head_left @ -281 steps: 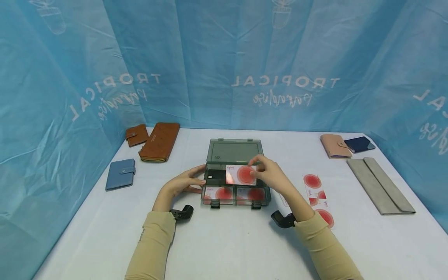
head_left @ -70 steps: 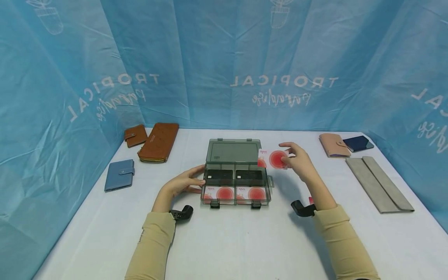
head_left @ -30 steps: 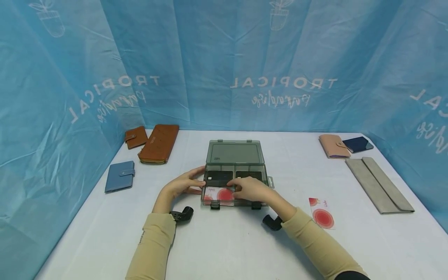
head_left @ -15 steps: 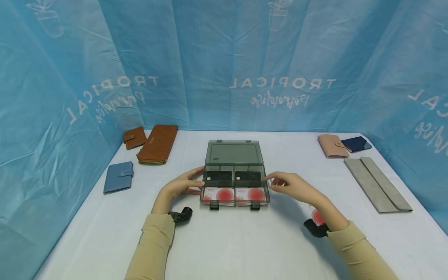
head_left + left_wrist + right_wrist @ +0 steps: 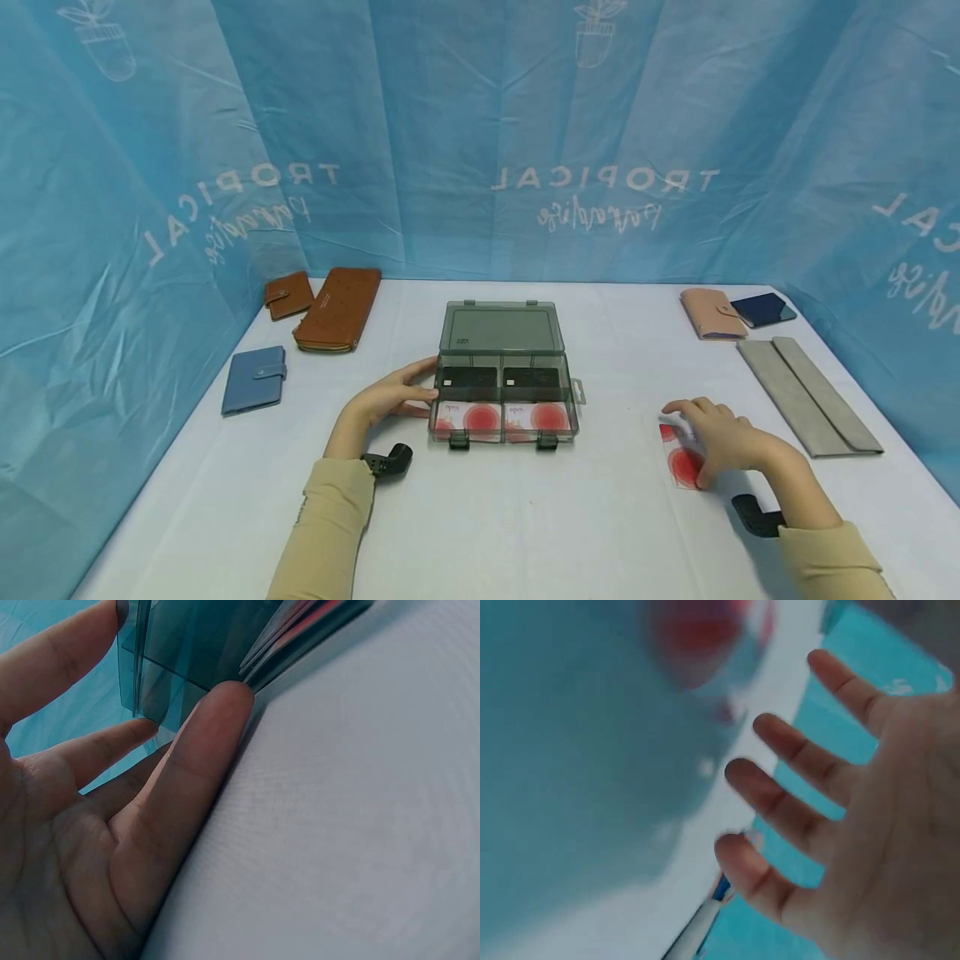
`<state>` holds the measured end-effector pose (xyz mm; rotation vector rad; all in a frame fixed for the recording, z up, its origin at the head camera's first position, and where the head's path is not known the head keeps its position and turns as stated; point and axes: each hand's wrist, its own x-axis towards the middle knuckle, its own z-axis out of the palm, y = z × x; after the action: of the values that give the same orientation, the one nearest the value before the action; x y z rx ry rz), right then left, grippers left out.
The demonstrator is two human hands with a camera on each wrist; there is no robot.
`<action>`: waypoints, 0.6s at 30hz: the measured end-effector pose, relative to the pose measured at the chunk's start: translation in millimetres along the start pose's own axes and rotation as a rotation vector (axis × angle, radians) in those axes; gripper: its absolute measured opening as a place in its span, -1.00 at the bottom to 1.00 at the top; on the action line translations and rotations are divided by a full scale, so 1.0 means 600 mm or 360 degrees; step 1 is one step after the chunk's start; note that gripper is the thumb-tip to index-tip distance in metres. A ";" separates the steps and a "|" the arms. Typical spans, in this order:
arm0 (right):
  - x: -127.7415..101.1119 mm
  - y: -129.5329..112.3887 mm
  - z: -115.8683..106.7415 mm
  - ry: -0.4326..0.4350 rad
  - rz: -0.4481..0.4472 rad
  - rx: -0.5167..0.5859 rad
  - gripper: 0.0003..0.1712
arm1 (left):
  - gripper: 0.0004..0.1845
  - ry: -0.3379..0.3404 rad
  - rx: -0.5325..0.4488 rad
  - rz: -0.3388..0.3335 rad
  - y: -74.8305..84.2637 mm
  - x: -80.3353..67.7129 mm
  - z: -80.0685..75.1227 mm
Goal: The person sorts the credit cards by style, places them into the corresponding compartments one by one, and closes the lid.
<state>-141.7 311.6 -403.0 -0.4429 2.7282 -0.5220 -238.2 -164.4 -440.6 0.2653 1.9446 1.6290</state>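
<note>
A translucent green organizer box [image 5: 503, 434] stands with its lid [image 5: 501, 327] up. Its two back compartments hold black cards [image 5: 531, 378], the front two white cards with red circles [image 5: 465, 415]. My left hand [image 5: 392, 392] rests against the box's left side; in the left wrist view its fairly straight fingers [image 5: 202, 742] touch the clear wall. Spread over one red-and-white card [image 5: 686, 468] on the table, my right hand [image 5: 723, 439] has its thumb and fingertips right at the card's edges. The right wrist view shows its loosely extended fingers [image 5: 787, 802] and a blurred red patch.
At the left lie a blue wallet [image 5: 255, 379], a small brown wallet [image 5: 288, 296] and a long brown zip wallet [image 5: 339, 309]. To the right are a pink wallet [image 5: 713, 314], a dark blue card holder [image 5: 763, 309] and a grey pouch [image 5: 810, 397]. Blue curtains surround the white table.
My right hand carried a red-and-white card to the box's front right compartment, let go, and moved right over the remaining card. Fewer cards lie on the table. My left hand stayed at the box.
</note>
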 end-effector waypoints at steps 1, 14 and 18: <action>0.000 0.005 0.002 0.0003 0.0025 -0.0058 0.04 | -0.17 0.0003 -0.0002 -0.0003 0.000 0.000 0.000; 0.105 -0.015 -0.005 0.0019 0.0036 -0.0079 -0.14 | -0.15 0.0006 0.0001 -0.0016 0.000 0.001 0.000; 0.142 -0.029 -0.008 0.0025 0.0054 -0.0055 -0.13 | -0.15 0.0006 0.0010 -0.0010 0.000 0.001 0.000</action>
<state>-216.0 267.4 -413.5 -0.4020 2.7586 -0.4726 -238.6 -164.1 -440.9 0.2586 1.9514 1.6208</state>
